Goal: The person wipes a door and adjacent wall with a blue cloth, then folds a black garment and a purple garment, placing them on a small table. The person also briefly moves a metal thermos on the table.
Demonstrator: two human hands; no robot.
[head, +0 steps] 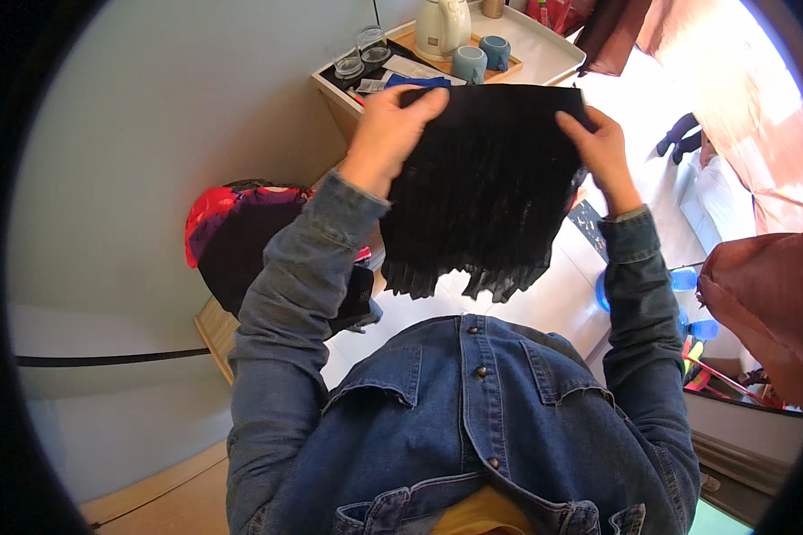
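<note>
A black pleated garment (485, 180), which looks like a skirt, hangs spread out in front of me. My left hand (395, 127) pinches the left end of its straight top band, thumb in front. At the other end of the band, my right hand (599, 144) grips the corner the same way. The lower hem falls in uneven pleats above the pale floor, and light shows through part of it. The fingers behind the cloth are mostly hidden.
Beyond the garment stands a white cabinet (542, 40) with a kettle (438, 30), two mugs (468, 63) and glass cups (373, 45). Dark and red clothes (247, 234) are heaped at left. Brown curtain cloth (769, 301) and blue water bottles (701, 329) are at right.
</note>
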